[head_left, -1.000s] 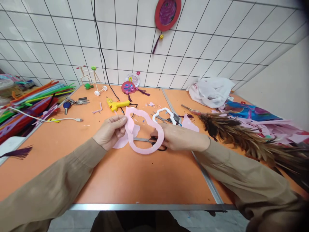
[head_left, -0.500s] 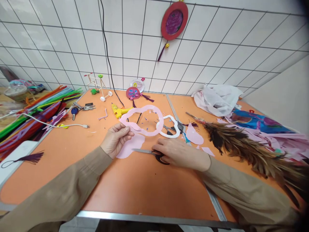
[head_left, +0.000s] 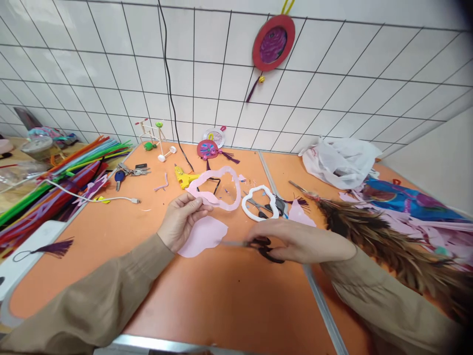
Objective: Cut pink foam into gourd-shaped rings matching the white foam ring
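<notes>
A pink wavy-edged ring [head_left: 233,190], perhaps paper or felt, is pinched between the thumb and fingers of my left hand [head_left: 186,217], raised a little over the table. Below it lies a pink cut-out piece [head_left: 205,235]. My right hand [head_left: 291,240] is closed around black-handled scissors [head_left: 264,245], whose blades point left at the edge of that piece and are blurred. Just beyond my right hand rests a white wavy ring [head_left: 247,211], with another pair of scissors [head_left: 262,213] partly inside it.
A yellow glue gun [head_left: 184,177], keys [head_left: 120,177] and colourful pipe cleaners [head_left: 48,192] are toward the left. On the right lie a pink scrap [head_left: 300,215], brown feathers [head_left: 364,231] and a white plastic bag [head_left: 338,160]. Round tasselled ornaments [head_left: 207,149] stand near the tiled wall.
My right hand has moved right with the scissors, drawing the blades away from my left hand. The view has shifted slightly. My left hand keeps its hold on the pink ring.
</notes>
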The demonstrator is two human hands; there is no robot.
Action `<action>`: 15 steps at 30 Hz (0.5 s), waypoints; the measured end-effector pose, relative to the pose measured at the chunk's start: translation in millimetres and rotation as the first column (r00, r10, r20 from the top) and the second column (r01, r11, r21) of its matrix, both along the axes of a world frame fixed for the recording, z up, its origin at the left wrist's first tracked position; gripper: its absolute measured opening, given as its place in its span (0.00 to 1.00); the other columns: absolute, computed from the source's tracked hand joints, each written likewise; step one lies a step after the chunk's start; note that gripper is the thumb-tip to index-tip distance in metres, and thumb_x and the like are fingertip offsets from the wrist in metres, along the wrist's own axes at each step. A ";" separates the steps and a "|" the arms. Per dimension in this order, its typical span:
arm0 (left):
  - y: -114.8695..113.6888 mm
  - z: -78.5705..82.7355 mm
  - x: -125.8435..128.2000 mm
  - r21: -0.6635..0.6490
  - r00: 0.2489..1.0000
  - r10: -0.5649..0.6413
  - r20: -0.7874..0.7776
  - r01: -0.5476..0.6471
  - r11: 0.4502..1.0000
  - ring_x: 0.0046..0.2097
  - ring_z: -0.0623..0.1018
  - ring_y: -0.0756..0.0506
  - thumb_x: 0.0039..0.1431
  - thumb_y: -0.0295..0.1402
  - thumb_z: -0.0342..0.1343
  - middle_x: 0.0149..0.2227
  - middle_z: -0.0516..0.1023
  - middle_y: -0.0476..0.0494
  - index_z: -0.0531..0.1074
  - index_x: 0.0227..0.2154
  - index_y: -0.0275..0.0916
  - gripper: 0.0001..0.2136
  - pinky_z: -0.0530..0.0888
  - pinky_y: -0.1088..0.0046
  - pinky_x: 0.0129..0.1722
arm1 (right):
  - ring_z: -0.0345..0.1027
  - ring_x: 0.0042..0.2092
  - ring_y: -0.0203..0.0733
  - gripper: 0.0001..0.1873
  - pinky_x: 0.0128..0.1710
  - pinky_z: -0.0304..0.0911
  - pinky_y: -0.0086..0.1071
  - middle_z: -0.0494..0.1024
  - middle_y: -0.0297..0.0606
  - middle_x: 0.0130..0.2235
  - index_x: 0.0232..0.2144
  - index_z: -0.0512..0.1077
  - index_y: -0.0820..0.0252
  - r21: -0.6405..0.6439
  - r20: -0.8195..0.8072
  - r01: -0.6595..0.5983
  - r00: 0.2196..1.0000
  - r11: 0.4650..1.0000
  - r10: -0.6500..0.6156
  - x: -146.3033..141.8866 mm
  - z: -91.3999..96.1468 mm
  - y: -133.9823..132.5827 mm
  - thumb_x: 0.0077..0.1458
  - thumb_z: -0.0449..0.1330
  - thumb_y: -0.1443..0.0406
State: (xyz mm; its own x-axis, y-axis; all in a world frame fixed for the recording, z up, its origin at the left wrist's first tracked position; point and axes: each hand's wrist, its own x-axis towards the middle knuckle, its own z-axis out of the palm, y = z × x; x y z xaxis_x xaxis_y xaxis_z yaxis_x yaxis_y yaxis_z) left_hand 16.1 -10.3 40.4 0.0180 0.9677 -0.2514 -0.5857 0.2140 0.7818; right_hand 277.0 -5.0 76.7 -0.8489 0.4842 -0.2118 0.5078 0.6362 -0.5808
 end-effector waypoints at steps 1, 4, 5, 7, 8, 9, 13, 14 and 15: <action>1.0 3.5 2.0 0.008 1.000 0.002 -0.011 -0.002 1.000 0.26 0.81 0.51 0.49 0.24 0.66 0.22 0.80 0.42 0.71 0.21 0.32 0.09 0.76 0.85 0.27 | 0.68 0.42 0.40 0.22 0.42 0.64 0.32 0.75 0.39 0.42 0.51 0.69 0.58 -0.033 -0.051 0.010 0.999 0.999 -0.011 1.5 3.5 1.7 0.54 0.56 0.71; 5.3 13.8 9.4 0.056 0.999 -0.009 -0.042 0.011 0.998 0.27 0.81 0.51 0.47 0.28 0.68 0.23 0.80 0.45 0.70 0.22 0.33 0.11 0.76 0.84 0.27 | 0.66 0.45 0.43 0.27 0.44 0.64 0.35 0.72 0.42 0.46 0.52 0.67 0.59 -0.023 -0.168 0.079 0.982 0.997 -0.082 4.5 9.6 3.6 0.48 0.63 0.65; 7.2 17.1 12.1 0.079 0.999 -0.015 -0.051 0.019 0.997 0.28 0.81 0.50 0.46 0.29 0.69 0.23 0.79 0.46 0.69 0.22 0.34 0.12 0.76 0.83 0.27 | 0.66 0.44 0.44 0.27 0.43 0.64 0.35 0.71 0.42 0.45 0.51 0.68 0.59 0.017 -0.200 0.130 0.972 0.991 -0.124 4.9 10.2 3.4 0.46 0.65 0.64; 11.4 22.8 18.0 0.127 0.996 -0.034 -0.078 0.044 0.991 0.28 0.81 0.50 0.45 0.32 0.69 0.22 0.79 0.47 0.68 0.23 0.35 0.13 0.76 0.82 0.27 | 0.65 0.39 0.42 0.24 0.39 0.63 0.34 0.72 0.40 0.40 0.47 0.70 0.59 0.106 -0.250 0.271 0.939 0.957 -0.238 5.1 9.9 2.8 0.45 0.66 0.64; 13.8 25.2 21.0 0.149 0.994 -0.042 -0.096 0.056 0.987 0.27 0.81 0.50 0.45 0.33 0.69 0.22 0.79 0.47 0.68 0.23 0.35 0.14 0.76 0.81 0.27 | 0.64 0.37 0.41 0.22 0.37 0.63 0.33 0.71 0.38 0.37 0.45 0.71 0.59 0.147 -0.265 0.337 0.919 0.930 -0.291 4.9 9.5 2.8 0.45 0.66 0.65; 16.3 27.2 23.9 0.169 0.992 -0.050 -0.116 0.069 0.983 0.26 0.81 0.50 0.45 0.34 0.69 0.21 0.79 0.47 0.68 0.23 0.36 0.14 0.76 0.81 0.27 | 0.63 0.35 0.40 0.21 0.36 0.62 0.32 0.71 0.37 0.35 0.44 0.72 0.58 0.186 -0.270 0.388 0.904 0.903 -0.332 4.5 9.1 3.1 0.46 0.67 0.66; 26.7 30.6 32.6 0.211 0.980 -0.074 -0.184 0.113 0.971 0.26 0.80 0.48 0.46 0.36 0.68 0.20 0.78 0.47 0.67 0.23 0.37 0.14 0.75 0.79 0.25 | 0.61 0.33 0.38 0.19 0.34 0.59 0.31 0.68 0.33 0.32 0.44 0.74 0.57 0.285 -0.226 0.448 0.891 0.848 -0.395 1.7 7.1 7.9 0.46 0.66 0.69; 29.1 30.2 33.8 0.209 0.977 -0.085 -0.196 0.127 0.970 0.26 0.80 0.48 0.46 0.36 0.68 0.20 0.78 0.47 0.68 0.23 0.36 0.14 0.75 0.78 0.25 | 0.61 0.33 0.38 0.20 0.33 0.58 0.31 0.68 0.33 0.32 0.45 0.74 0.56 0.295 -0.214 0.444 0.894 0.846 -0.394 0.8 6.1 9.6 0.47 0.66 0.69; 31.3 29.3 34.5 0.204 0.973 -0.101 -0.206 0.144 0.968 0.26 0.80 0.48 0.47 0.36 0.67 0.21 0.78 0.47 0.68 0.23 0.36 0.13 0.75 0.78 0.25 | 0.61 0.33 0.38 0.21 0.33 0.58 0.31 0.67 0.33 0.31 0.46 0.74 0.56 0.299 -0.210 0.442 0.895 0.846 -0.393 -0.1 4.7 11.4 0.47 0.67 0.69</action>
State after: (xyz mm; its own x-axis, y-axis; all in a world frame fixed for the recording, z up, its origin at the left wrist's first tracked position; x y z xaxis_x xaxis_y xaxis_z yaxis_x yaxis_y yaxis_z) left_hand 50.6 20.9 69.6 0.1118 0.9926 -0.0471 -0.3997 0.0883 0.9124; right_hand 276.9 6.4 81.4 -0.5587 0.8197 0.1260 0.7006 0.5478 -0.4573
